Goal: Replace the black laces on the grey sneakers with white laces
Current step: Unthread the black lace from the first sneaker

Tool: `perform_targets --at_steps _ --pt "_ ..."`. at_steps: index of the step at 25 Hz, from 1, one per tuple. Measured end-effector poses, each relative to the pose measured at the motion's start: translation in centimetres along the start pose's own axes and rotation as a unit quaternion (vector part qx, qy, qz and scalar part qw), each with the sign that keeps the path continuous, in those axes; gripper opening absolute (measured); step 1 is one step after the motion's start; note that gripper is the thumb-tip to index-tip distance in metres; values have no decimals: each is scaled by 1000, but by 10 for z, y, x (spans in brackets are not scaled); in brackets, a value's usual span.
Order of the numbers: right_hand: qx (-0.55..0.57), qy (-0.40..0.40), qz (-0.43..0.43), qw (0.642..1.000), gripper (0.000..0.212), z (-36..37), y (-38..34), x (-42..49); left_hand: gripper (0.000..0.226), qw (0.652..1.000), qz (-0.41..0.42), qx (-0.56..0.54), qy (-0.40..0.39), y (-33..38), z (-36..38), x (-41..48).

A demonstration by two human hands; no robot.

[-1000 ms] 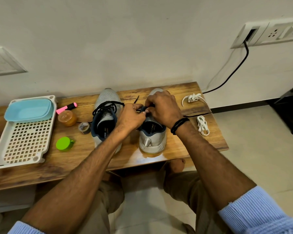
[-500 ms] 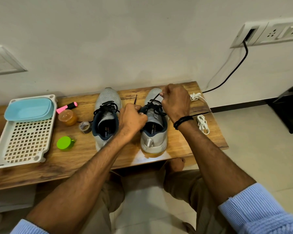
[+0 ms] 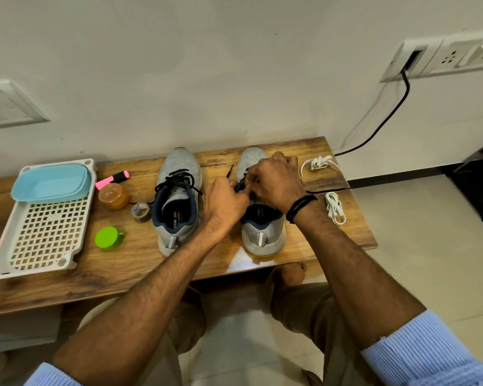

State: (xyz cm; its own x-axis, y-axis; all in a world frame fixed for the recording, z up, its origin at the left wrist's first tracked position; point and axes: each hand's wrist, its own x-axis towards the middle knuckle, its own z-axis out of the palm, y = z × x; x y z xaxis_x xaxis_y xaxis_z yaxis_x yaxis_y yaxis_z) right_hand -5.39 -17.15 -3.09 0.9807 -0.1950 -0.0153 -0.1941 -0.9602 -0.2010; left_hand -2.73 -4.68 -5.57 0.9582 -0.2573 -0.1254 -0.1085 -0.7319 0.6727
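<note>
Two grey sneakers stand side by side on a wooden table [image 3: 140,263], toes toward the wall. The left sneaker [image 3: 177,201] carries a loosened black lace [image 3: 179,178]. Over the right sneaker [image 3: 262,232] both hands meet at the lacing. My left hand [image 3: 225,203] pinches the right shoe's black lace, whose tip [image 3: 230,170] pokes up past the fingers. My right hand [image 3: 276,181] grips the same lace at the eyelets and hides most of it. Two bundled white laces lie to the right, one far [image 3: 319,162] and one near [image 3: 334,207].
A white perforated tray [image 3: 43,232] with a light blue container [image 3: 50,182] sits at the table's left. Beside it lie a pink highlighter [image 3: 112,179], an amber jar [image 3: 113,196], a tape roll [image 3: 140,211] and a green cap [image 3: 108,238]. A black cable [image 3: 379,126] runs from a wall socket.
My right hand pulled the lace up toward the toe half a second ago and has come back down to the eyelets beside my left hand.
</note>
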Motion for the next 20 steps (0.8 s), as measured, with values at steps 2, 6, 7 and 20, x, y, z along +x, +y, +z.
perform_targets --at_steps 2,6,7,20 --pt "-19 -1 5 1000 11 -2 2 0 24 1000 13 15 -2 -3 2 1" --pt "11 112 167 980 17 -7 19 2 17 999 32 17 -4 -7 -1 2" --pt "25 136 199 970 17 -7 22 1 19 999 38 12 -3 -6 -1 2" --pt "81 8 6 997 7 7 8 -2 34 988 -66 -114 75 -4 7 -10"
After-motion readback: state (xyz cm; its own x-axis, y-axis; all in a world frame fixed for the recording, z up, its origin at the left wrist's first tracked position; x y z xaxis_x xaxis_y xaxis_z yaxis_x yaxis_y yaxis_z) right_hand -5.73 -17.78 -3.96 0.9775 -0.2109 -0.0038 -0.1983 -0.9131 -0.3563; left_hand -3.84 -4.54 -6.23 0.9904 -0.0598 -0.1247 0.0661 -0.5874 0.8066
